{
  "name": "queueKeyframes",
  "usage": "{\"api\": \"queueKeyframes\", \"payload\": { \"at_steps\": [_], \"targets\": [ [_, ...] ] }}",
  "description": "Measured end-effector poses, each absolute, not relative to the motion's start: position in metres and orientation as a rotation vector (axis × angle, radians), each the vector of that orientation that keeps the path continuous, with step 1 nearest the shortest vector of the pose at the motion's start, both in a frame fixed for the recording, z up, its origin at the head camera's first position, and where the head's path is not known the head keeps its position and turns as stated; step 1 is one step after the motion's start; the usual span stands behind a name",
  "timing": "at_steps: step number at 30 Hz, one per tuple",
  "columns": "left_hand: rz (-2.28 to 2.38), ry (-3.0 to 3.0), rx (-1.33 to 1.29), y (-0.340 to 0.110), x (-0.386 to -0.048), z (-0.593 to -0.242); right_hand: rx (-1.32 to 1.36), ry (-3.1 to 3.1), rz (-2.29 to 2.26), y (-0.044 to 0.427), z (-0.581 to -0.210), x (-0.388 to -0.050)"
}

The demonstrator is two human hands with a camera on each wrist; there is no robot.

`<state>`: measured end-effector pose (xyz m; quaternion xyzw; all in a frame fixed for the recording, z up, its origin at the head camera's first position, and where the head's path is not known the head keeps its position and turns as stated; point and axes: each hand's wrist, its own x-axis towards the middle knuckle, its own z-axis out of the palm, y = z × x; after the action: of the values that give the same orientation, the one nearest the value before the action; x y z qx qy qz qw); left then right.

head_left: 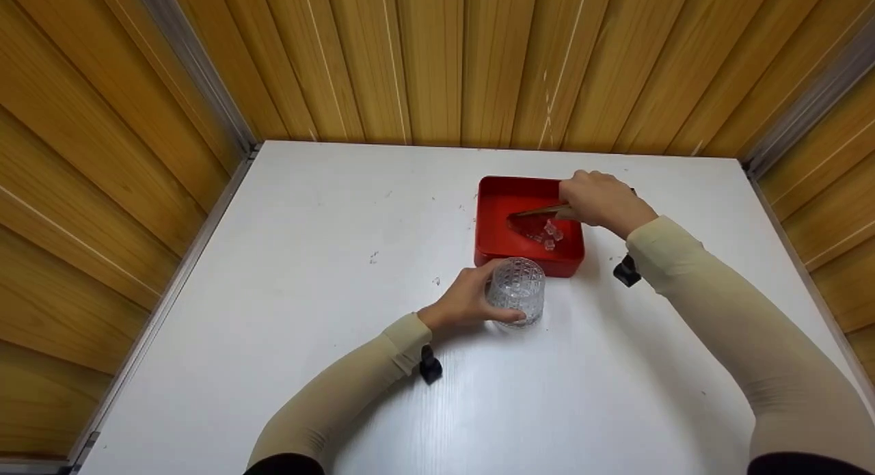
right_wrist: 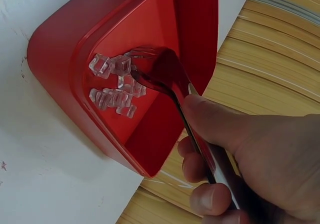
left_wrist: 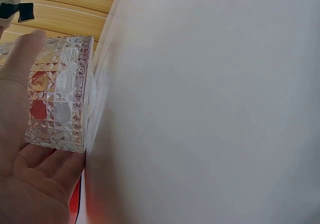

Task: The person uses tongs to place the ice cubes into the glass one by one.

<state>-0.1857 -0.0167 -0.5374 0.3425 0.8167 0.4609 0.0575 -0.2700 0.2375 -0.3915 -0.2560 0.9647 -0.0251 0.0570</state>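
"What is the left hand (head_left: 470, 299) doing?"

"Its grip is wrapped round a clear, round glass cup with a bumpy pattern (head_left: 529, 292). It holds the cup from the left side."

"Where is the cup?"

"Just in front of a square red box (head_left: 495, 239), on the side near the person. It looks upright, with its bottom down by the flat white bench (head_left: 342, 256). I can't tell if it touches the box."

"And the right hand (head_left: 601, 200)?"

"That grip is squeezed round some shiny metal tongs (head_left: 543, 211). The hand is up by the box's back right corner, and the tongs reach down inside."

"What's in the box?"

"Little clear cubes (right_wrist: 117, 99), in a bunch on the red bottom. One tip of the tongs is right at the bunch. I can't tell if they pinch a cube."

"Anything around them?"

"Yellow-brown walls with wood stripes (head_left: 431, 65) stand around the bench. Both arms have pale tan sleeves (head_left: 369, 365)."
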Motion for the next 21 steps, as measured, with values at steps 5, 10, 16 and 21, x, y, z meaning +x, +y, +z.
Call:
{"api": "queueKeyframes", "payload": {
  "at_steps": [5,10,16,21],
  "targets": [
    [1.397,2.474,1.029,-0.0165,-0.1859,-0.5388,-0.784,2.917,-0.103,0.2379,-0.3934,-0.2709],
    [1.381,2.482,1.012,-0.0164,-0.1860,-0.5384,-0.771,2.906,-0.117,0.2388,-0.3931,-0.2717],
    [1.376,2.478,0.994,-0.0163,-0.1859,-0.5372,-0.746,2.910,-0.116,0.2401,-0.3915,-0.2715],
    [1.378,2.474,1.000,-0.0164,-0.1857,-0.5366,-0.735,2.898,-0.141,0.2435,-0.3895,-0.2706]
  ]
}}
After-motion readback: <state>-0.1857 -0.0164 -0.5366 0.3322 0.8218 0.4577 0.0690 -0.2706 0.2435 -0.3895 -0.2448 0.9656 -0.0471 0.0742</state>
